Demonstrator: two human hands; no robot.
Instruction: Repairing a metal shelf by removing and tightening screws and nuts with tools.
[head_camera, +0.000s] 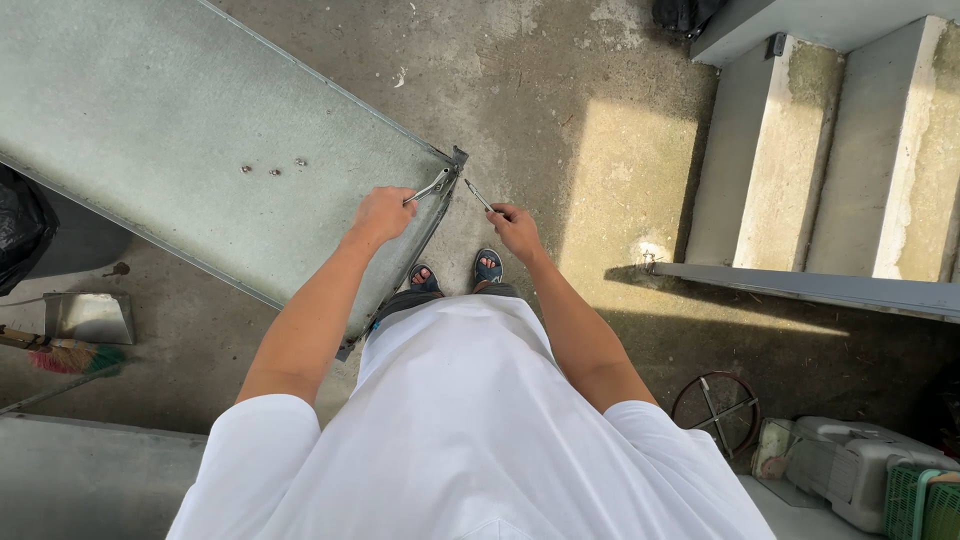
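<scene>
Looking straight down here. The left hand (382, 213) is closed around the handle of a small metal wrench (430, 188), and the head of it points toward the corner bracket (458, 156) of a big grey metal-framed panel (180, 120) that lies flat. The right hand (516, 228) is pinched shut on a thin metal tool (477, 194), can't tell if it's a screwdriver or a slim spanner, its tip aimed up at that same corner and stopping just short of the frame. The two tools sit close to each other, not touching as far as I can see.

On the panel's surface, well away from the hands, there are a few small loose screws or nuts (272, 168), too tiny to say which. The person wears a white shirt and stands in sandals (487, 266) on a stained concrete floor (560, 70), right at the panel's end edge.

Off to the right: concrete steps (800, 150). Lower right has a round rusty wire frame (716, 412) and a pale plastic machine housing (850, 465) next to a green basket (920, 500). Far left there's a dustpan (90, 318) and a broom (65, 355).
</scene>
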